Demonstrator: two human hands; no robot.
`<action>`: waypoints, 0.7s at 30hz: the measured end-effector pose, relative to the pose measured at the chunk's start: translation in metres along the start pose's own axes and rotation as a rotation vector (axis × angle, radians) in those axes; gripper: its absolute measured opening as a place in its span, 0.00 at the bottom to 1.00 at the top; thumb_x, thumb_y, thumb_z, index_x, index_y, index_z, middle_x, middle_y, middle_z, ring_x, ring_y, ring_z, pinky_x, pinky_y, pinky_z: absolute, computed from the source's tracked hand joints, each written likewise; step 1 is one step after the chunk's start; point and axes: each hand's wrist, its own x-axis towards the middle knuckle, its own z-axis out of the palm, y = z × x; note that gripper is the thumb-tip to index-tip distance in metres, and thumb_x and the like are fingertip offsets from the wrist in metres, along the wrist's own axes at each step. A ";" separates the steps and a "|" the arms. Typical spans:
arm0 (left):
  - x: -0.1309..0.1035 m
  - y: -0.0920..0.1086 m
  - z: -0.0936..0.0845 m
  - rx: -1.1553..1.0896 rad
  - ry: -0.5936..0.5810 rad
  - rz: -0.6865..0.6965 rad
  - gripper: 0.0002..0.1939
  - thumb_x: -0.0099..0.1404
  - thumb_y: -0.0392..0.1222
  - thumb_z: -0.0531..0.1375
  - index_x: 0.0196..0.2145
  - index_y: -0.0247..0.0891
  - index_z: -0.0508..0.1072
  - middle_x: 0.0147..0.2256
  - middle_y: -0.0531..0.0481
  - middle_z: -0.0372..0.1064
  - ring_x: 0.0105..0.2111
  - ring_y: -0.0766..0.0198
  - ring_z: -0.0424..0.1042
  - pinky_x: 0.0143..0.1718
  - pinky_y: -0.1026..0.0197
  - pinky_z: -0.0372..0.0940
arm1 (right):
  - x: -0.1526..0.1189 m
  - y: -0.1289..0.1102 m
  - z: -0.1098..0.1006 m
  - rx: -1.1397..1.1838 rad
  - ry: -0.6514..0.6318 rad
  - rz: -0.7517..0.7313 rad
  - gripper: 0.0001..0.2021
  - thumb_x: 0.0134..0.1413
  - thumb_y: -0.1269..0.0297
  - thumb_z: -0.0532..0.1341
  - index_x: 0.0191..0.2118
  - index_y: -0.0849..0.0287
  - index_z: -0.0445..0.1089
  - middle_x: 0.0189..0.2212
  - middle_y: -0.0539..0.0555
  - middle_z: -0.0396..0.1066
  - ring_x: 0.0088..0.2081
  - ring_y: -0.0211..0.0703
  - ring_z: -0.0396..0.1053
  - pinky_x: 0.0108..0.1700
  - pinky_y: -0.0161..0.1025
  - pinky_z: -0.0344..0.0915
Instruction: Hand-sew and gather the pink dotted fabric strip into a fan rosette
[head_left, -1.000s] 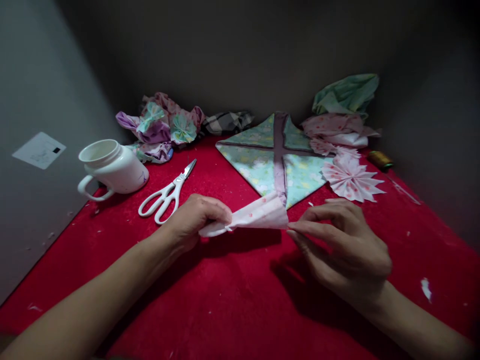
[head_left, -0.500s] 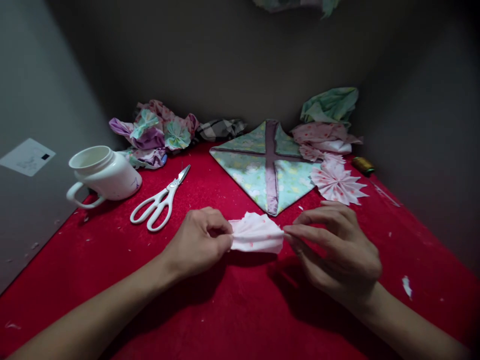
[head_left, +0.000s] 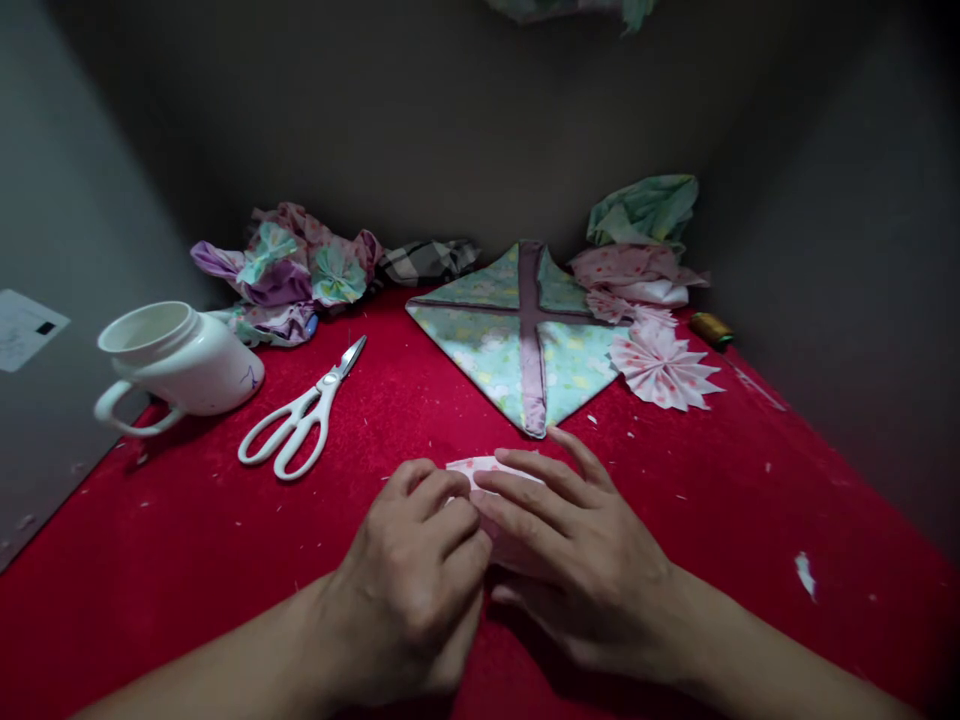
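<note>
A small white cloth with pink marks (head_left: 480, 465) is low in the middle, mostly covered by my hands. My left hand (head_left: 427, 560) is closed on its left part, the fingers curled and pressed together. Over its right part lies my right hand (head_left: 577, 540), fingers stretched out and a little apart, touching the cloth. Beyond them a green patterned square (head_left: 480, 345) with mauve cross strips rests flat. A pleated pink cloth flower (head_left: 664, 365) overlaps its right corner.
White-handled scissors (head_left: 300, 420) and a white mug (head_left: 184, 360) stand at the left on the red cloth (head_left: 187, 520). Crumpled fabrics (head_left: 289, 265) are heaped behind them, with more fabric (head_left: 641, 230) at the back right. A thread spool (head_left: 711, 330) sits at the right.
Both hands have come closer together and nearer to me. My right hand has gone from pinching the cloth's right end to lying spread over it. The view has shifted slightly right.
</note>
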 end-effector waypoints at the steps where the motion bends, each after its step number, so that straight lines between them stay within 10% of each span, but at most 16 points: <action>1: 0.000 0.000 0.000 0.004 0.003 0.000 0.06 0.53 0.30 0.54 0.27 0.32 0.71 0.27 0.44 0.67 0.33 0.55 0.64 0.32 0.52 0.58 | 0.000 0.000 0.002 -0.006 0.020 -0.005 0.20 0.52 0.62 0.58 0.50 0.63 0.63 0.47 0.58 0.69 0.52 0.50 0.59 0.59 0.54 0.40; 9: -0.001 -0.002 0.000 -0.007 0.007 -0.013 0.07 0.53 0.29 0.54 0.28 0.31 0.71 0.25 0.45 0.66 0.32 0.56 0.63 0.33 0.51 0.57 | -0.002 0.001 0.007 -0.003 0.084 0.078 0.08 0.50 0.66 0.58 0.38 0.59 0.69 0.28 0.51 0.71 0.37 0.45 0.65 0.56 0.56 0.44; 21: -0.002 -0.004 0.002 -0.022 -0.049 -0.084 0.08 0.55 0.28 0.53 0.30 0.31 0.71 0.26 0.45 0.66 0.32 0.57 0.62 0.36 0.50 0.56 | -0.003 0.006 0.006 -0.026 0.118 0.076 0.09 0.52 0.76 0.54 0.29 0.58 0.70 0.25 0.49 0.70 0.32 0.40 0.66 0.57 0.55 0.43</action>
